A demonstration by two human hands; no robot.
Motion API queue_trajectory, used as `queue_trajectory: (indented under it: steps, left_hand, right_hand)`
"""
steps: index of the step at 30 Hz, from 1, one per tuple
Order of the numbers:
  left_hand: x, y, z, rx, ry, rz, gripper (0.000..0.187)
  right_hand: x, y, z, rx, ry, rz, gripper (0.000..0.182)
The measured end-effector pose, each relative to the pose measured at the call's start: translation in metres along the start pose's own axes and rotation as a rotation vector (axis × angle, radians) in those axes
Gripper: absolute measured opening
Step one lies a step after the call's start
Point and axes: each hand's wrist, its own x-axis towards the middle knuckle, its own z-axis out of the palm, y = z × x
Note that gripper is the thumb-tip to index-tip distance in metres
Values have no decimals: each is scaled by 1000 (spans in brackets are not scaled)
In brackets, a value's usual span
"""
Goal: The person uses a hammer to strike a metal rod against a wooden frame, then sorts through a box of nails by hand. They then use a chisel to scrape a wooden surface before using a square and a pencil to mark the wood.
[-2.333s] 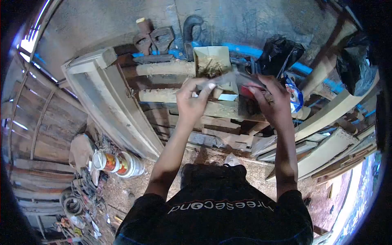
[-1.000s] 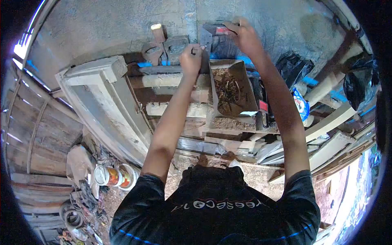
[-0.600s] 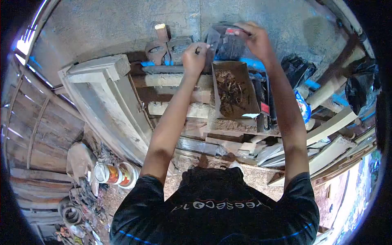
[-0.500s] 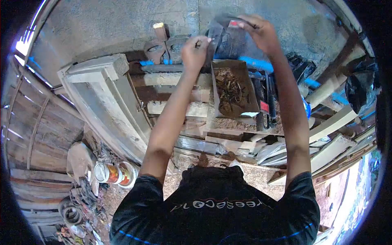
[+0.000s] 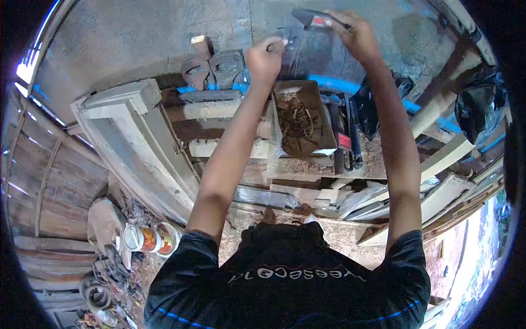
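Note:
My left hand [image 5: 266,61] is raised near the wall, its fingers pinched together; what they hold, if anything, is too small and blurred to tell. To its right, my right hand [image 5: 355,37] grips a dark tool [image 5: 318,20] with a red label, held roughly level against the wall. Below both hands sits an open box [image 5: 304,118] of brown debris and curled bits. Beside the box lie dark tools, one with a red label [image 5: 344,141].
Two dark handsaw-like handles [image 5: 212,70] lean at the wall. A big wooden frame [image 5: 137,131] stands at left, with stacked containers [image 5: 143,238] lower down. Planks [image 5: 446,200] and a black plastic bag [image 5: 479,107] are at right.
The tool in my right hand has swung out to the left and now shows its side. My left hand has shifted slightly. The whole view has moved a little.

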Motion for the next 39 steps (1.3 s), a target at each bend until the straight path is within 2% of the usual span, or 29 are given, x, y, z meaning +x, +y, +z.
queue_trajectory:
  steps: [2,5,10,13,17,23,28,31,35,39]
  left_hand:
    - [-7,-24,6,49,-9,-11,20]
    - [-14,-36,9,129,26,43,20]
    - [-16,-20,3,248,28,187,16]
    - [-22,-17,0,263,-38,41,16]
    - [-28,-25,2,198,-3,79,17]
    - [-22,-9,0,184,21,87,18]
    - [-15,-6,1,154,64,119,16]
    - [-12,-3,0,72,76,51,14]
    - [-7,-14,-2,86,63,46,15]
    - [-4,-18,-4,99,47,69,18]
  right_hand:
    - [-11,21,23,31,-55,-38,28]
    - [-20,8,35,25,17,63,28]
    - [-21,9,43,-47,27,87,29]
    - [-20,20,44,2,29,61,29]
    - [-19,15,36,163,-31,155,29]
    - [-24,0,35,301,19,219,27]
    - [-27,8,44,353,56,218,26]
    - [-27,9,46,370,44,183,26]
    - [-23,4,44,375,-6,197,27]
    - [-23,3,48,399,30,148,28]
